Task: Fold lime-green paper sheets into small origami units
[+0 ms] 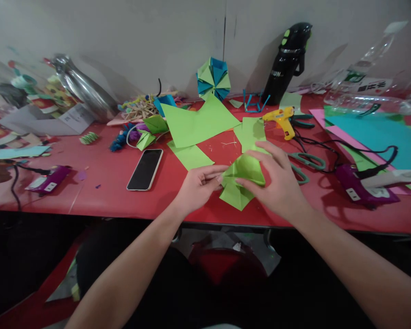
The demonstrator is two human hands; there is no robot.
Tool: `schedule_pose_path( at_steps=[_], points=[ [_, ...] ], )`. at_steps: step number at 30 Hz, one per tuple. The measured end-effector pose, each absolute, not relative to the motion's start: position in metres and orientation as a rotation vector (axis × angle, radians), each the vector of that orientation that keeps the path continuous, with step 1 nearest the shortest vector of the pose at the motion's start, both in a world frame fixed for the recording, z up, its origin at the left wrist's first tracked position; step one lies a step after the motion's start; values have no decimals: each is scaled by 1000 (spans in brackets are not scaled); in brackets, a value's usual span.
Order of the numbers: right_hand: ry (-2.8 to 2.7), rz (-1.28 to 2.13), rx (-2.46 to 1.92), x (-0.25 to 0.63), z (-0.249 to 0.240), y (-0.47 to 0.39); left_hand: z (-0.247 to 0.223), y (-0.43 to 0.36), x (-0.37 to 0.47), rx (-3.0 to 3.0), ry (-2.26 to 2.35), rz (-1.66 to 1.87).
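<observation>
A folded piece of light green paper (241, 183) is held between my hands above the front of the red table. My left hand (200, 185) pinches its left corner between thumb and fingers. On the other side, my right hand (274, 176) curves around the paper, with the thumb at its lower part and the fingers at its upper right edge. The top of the paper bulges up, and a pointed flap hangs below. Behind my hands lie a large cut green sheet (200, 121) and a smaller green sheet (250, 132).
A yellow glue gun (281, 119) and green-handled scissors (308, 161) lie right of my hands, among black cords. A phone (145, 170) rests on the left. Purple power strips (366, 187) sit at both sides. A paper ball (213, 78) and black bottle (287, 61) stand by the wall.
</observation>
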State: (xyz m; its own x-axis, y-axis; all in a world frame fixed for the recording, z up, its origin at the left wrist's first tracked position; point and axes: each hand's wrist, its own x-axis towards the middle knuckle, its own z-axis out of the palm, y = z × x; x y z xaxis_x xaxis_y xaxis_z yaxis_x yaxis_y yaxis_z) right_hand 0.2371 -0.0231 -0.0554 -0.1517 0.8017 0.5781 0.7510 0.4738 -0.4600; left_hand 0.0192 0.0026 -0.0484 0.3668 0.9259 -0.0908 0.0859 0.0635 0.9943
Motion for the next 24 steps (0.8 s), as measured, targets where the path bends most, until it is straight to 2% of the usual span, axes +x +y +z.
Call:
schedule_pose_path(
  at_steps=[3, 8, 10, 19, 24],
  points=[
    [-1727, 330, -1307, 238, -63, -21, -47, 6, 16, 1343, 1006, 940],
    [-1417, 1027, -1190, 230, -66, -16, -51, 7, 14, 1279, 962, 1029],
    [-1281, 1176, -1174, 227, -61, -16, -53, 7, 15, 1253, 950, 1048],
    [-1046, 1292, -1131, 225, -55, -15, -59, 6, 19, 1208, 944, 1133],
    [-1001, 1247, -1191, 224, -58, -14, -61, 6, 23, 1124, 1022, 1111]
  ],
)
